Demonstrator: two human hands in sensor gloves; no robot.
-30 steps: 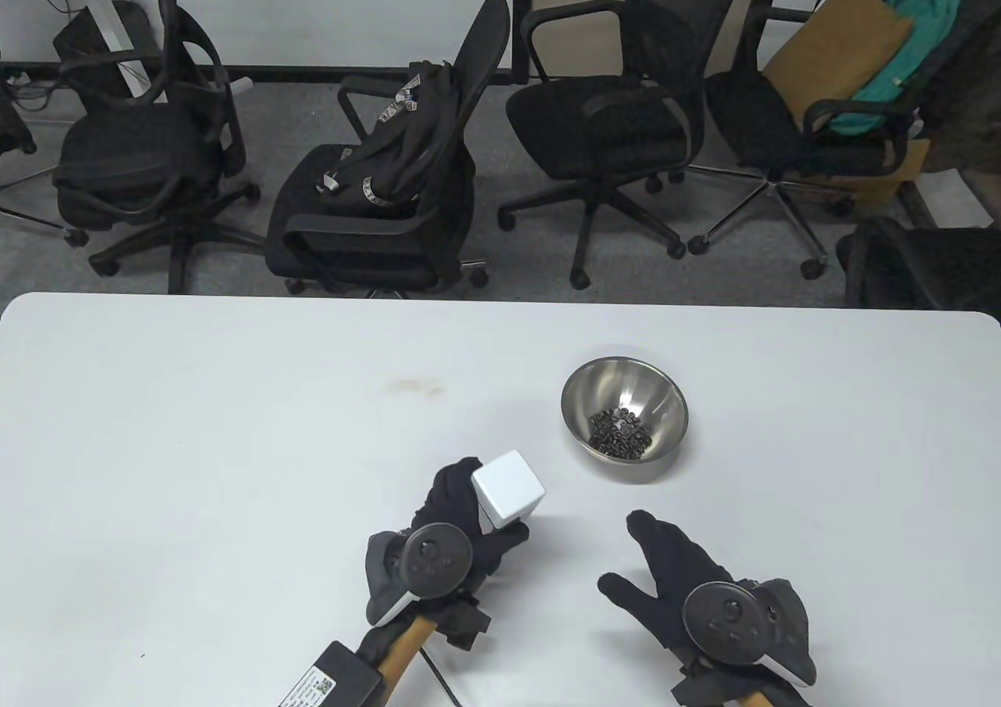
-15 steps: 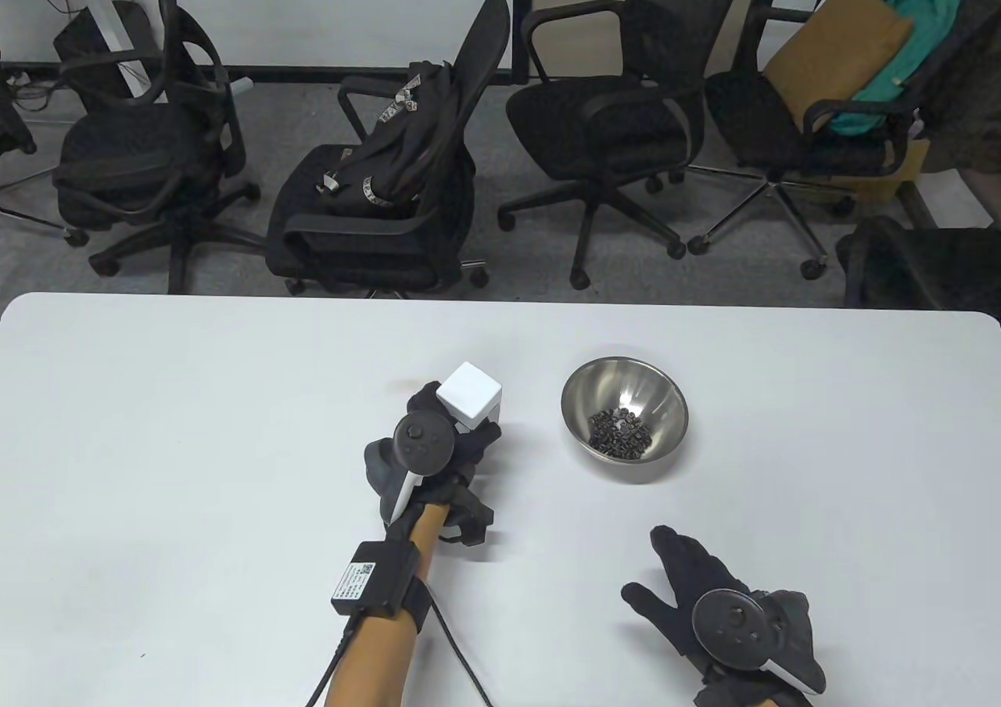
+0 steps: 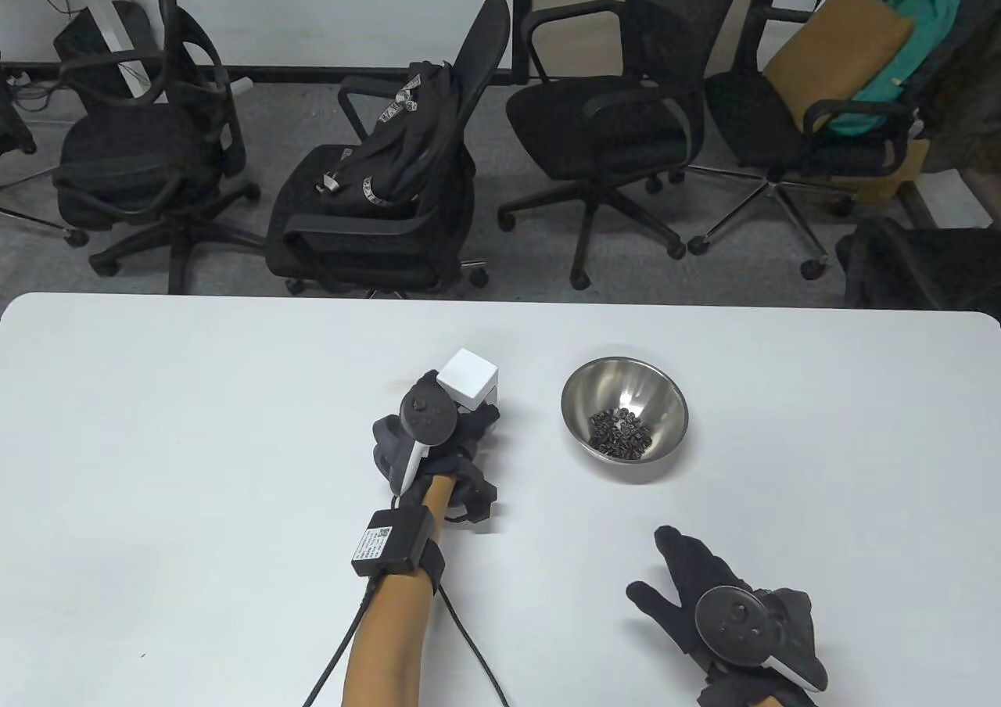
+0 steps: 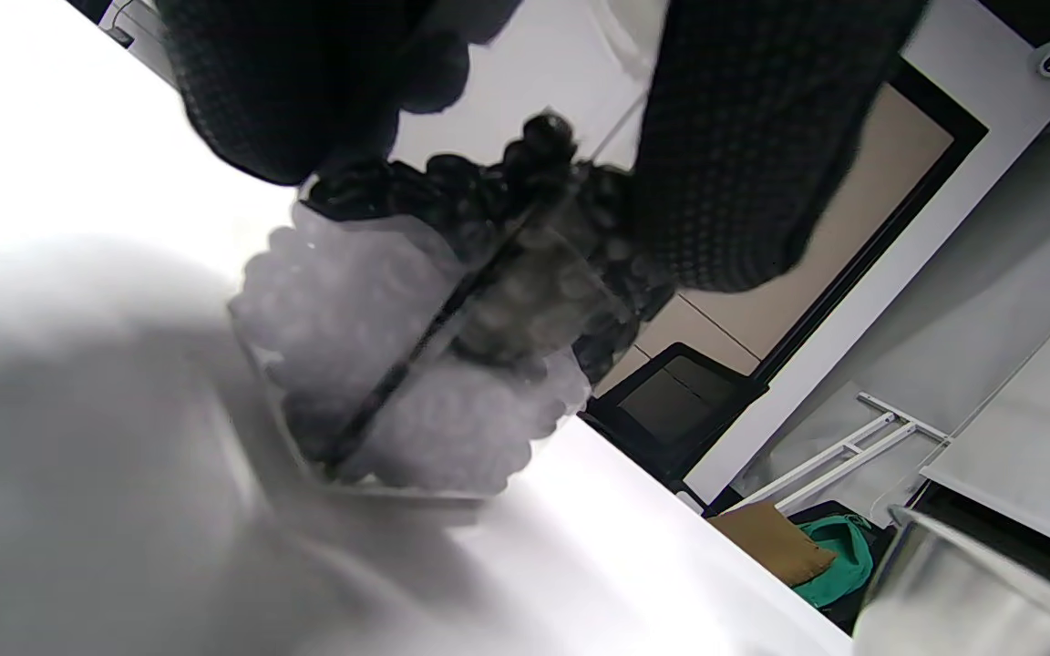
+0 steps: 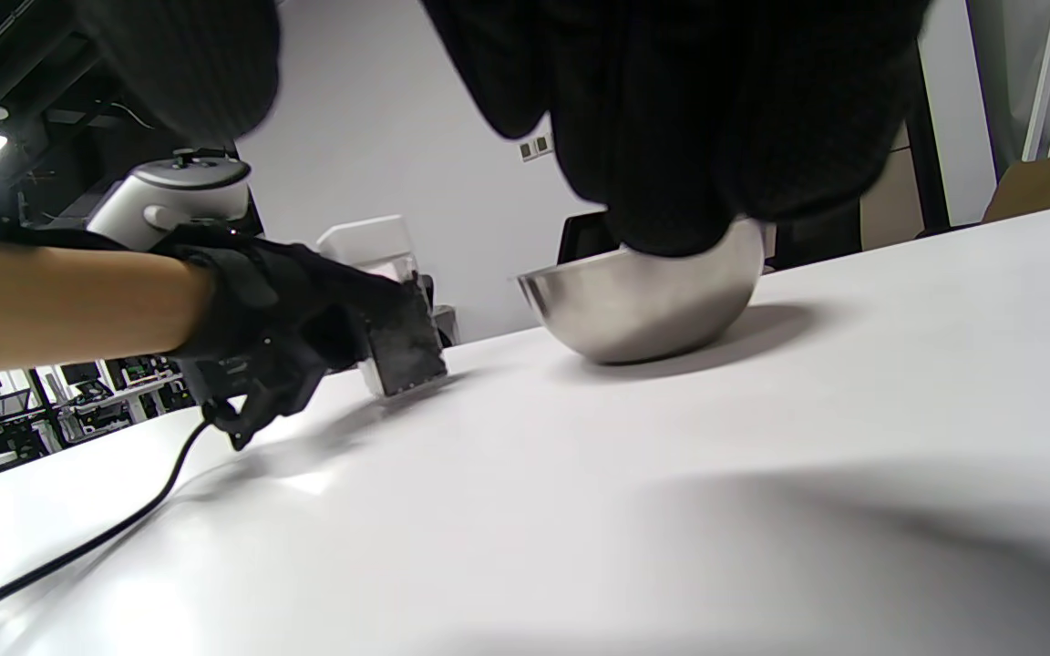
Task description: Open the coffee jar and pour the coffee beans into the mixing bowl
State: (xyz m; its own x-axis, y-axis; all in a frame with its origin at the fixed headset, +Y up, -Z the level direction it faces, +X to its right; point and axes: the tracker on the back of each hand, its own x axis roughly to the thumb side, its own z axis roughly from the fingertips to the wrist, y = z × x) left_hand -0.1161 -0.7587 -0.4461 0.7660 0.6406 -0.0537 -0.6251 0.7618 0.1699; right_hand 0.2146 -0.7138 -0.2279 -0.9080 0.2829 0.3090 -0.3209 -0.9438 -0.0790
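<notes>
White lid (image 3: pixel 468 377) on the clear jar (image 4: pixel 452 364) of dark beans (image 3: pixel 620 432); shiny steel bowl (image 3: pixel 657 394); white counter (image 3: pixel 195 425); black-gloved hands.

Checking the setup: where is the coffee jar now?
In the table view, the clear, white-lidded coffee jar sits mid-table in the left hand, left of the steel bowl.

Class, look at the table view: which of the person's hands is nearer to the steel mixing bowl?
Left. The left hand, gripping the coffee jar, sits just beside the mixing bowl on its left. The right hand lies open on the table, well in front of the bowl, nearer the person.
</notes>
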